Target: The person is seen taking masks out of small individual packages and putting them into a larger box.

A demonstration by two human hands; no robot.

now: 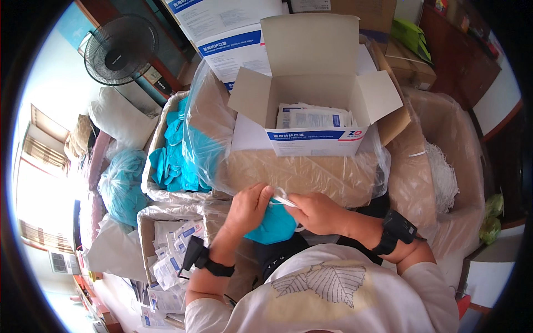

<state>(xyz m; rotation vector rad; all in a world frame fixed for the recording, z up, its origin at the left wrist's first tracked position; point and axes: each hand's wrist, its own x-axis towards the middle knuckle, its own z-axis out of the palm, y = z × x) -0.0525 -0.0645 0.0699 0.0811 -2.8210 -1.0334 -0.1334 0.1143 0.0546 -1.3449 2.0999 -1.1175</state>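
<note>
A teal face mask [271, 226] hangs between my hands, low in front of my body. White elastic straps [284, 198] run across its top edge. My right hand [317, 213] is closed, with thumb and forefinger pinching the straps; a loop of strap shows below its fingers. My left hand [248, 211] is closed at the mask's upper left, its thumb pointing up beside the straps; its fingertips are partly hidden. Just beyond my hands, an open white and blue carton [316, 145] holds several flat wrapped packets [316, 117].
To the left, a lined box [147, 180] holds teal masks [173, 158]. A lower box [145, 222] contains wrapped packets [180, 241]. White elastic cords [442, 177] fill part of the plastic-lined carton [466, 144] at right. Behind stand stacked cartons [230, 47] and a fan [119, 53].
</note>
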